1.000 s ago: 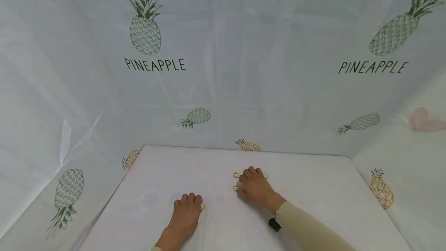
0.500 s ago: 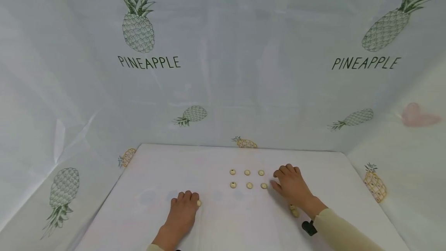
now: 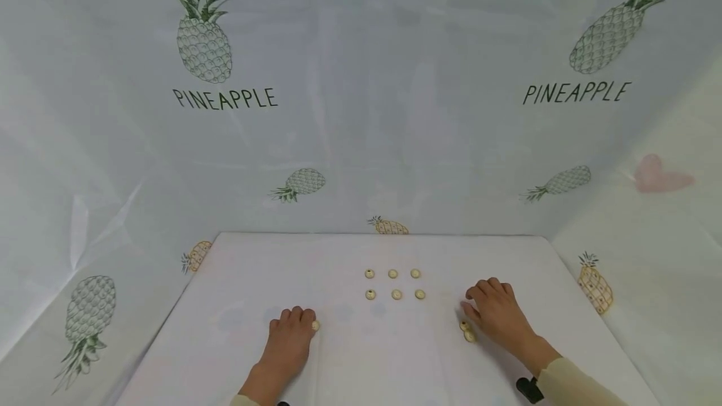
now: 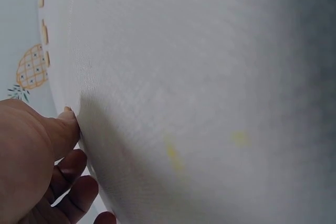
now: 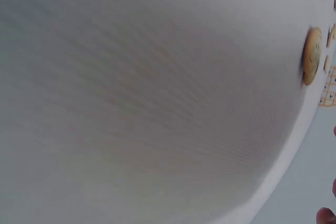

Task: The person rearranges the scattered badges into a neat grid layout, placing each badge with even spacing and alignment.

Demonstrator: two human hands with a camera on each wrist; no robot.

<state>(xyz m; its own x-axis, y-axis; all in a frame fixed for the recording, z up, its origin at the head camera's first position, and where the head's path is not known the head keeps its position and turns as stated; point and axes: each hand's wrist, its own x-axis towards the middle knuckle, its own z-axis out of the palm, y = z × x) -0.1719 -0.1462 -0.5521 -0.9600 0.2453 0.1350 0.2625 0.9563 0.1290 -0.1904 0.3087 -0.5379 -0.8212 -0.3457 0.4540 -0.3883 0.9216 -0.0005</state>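
Observation:
Small round tan discs lie in two rows (image 3: 397, 294) on the white tabletop (image 3: 316, 255). My left hand (image 3: 289, 340) rests left of them, thumb and forefinger at a single disc (image 3: 316, 325) that shows beside the forefinger. In the left wrist view the thumb (image 4: 65, 132) has a sliver of that disc at its tip. My right hand (image 3: 499, 315) is held over the right side with loosely bent fingers. Two more discs (image 3: 467, 331) lie close together just below its thumb. In the right wrist view a disc (image 5: 312, 56) has small dark face-like marks; only fingertips (image 5: 325, 216) show.
White sheeting printed with pineapples (image 3: 361, 111) hangs behind and at both sides of the tabletop. A dark wrist device (image 3: 530, 389) sits at the right cuff.
My right hand has moved rightward off the rows, then back towards the person, uncovering the rows and the two nearby discs. The left hand stays beside its disc. The head view shifts slightly.

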